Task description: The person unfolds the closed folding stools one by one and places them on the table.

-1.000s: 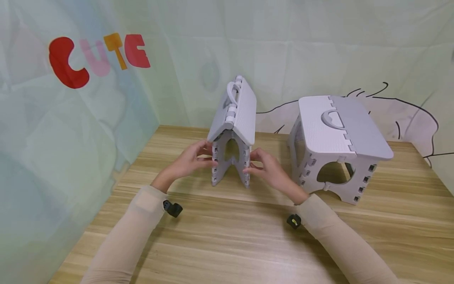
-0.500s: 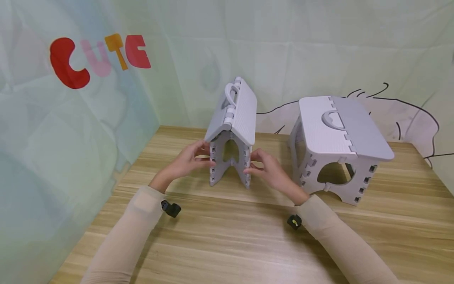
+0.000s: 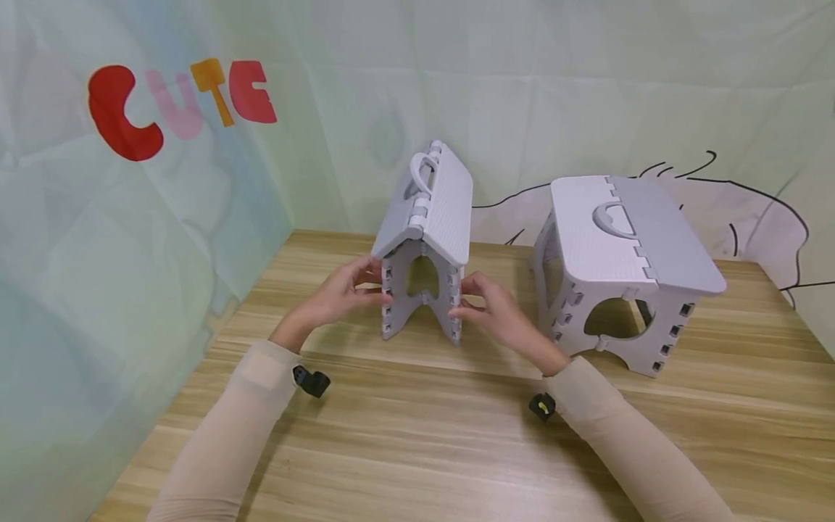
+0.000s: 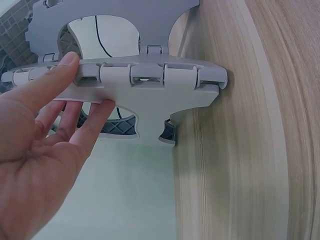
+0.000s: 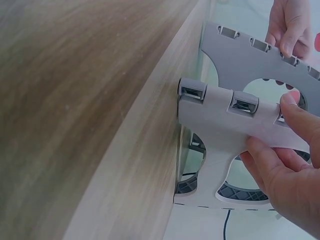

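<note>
A grey and white folding stool [image 3: 449, 206] stands half unfolded on the table, its two top panels sloping like a roof with the loop handle raised at the ridge. My left hand [image 3: 342, 291] grips the hinged edge of its left side; in the left wrist view the thumb [image 4: 62, 75] lies over the hinges and the fingers are beneath the panel. My right hand [image 3: 493, 310] pinches the right side's hinged edge, thumb on the hinges and fingers at the panel's outer face in the right wrist view. The folded front panel shows between both hands.
A second folding stool [image 3: 596, 239], fully unfolded with a flat top, stands to the right. Behind the wooden table [image 3: 417, 435] hangs a pale printed cloth [image 3: 509, 109], with coloured letters on its left part. Small black devices sit at both wrists.
The left side of the half-unfolded stool has moved left with my left hand, so its legs stand wider and its top slopes less steeply. My right hand has hardly moved.
</note>
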Demonstrator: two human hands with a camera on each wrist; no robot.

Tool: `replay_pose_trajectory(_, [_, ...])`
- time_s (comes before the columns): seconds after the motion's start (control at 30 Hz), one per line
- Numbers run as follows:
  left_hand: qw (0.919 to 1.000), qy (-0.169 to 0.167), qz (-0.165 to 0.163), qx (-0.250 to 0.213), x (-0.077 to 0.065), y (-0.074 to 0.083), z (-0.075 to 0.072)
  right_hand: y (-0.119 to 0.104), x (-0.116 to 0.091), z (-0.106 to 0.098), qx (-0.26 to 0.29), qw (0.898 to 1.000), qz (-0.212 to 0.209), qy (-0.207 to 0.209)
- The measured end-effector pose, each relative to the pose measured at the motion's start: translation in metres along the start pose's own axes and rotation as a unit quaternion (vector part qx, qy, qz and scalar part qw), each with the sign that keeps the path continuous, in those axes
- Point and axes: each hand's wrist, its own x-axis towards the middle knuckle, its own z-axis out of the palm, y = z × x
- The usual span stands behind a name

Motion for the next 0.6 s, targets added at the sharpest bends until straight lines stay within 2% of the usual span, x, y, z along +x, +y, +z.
replay_pose_trajectory(0.33, [1.0, 0.003, -0.009, 0.001, -0.0009, 0.0018, -0.0025, -0.0001, 0.0, -0.0015, 0.002, 1.0, -0.013, -0.001])
replay_pose_trajectory(0.6, [0.9999, 0.006, -0.012, 0.0, -0.0015, -0.0011, -0.0048, -0.0001, 0.0001, -0.0018, 0.0, 1.0, -0.003, 0.0])
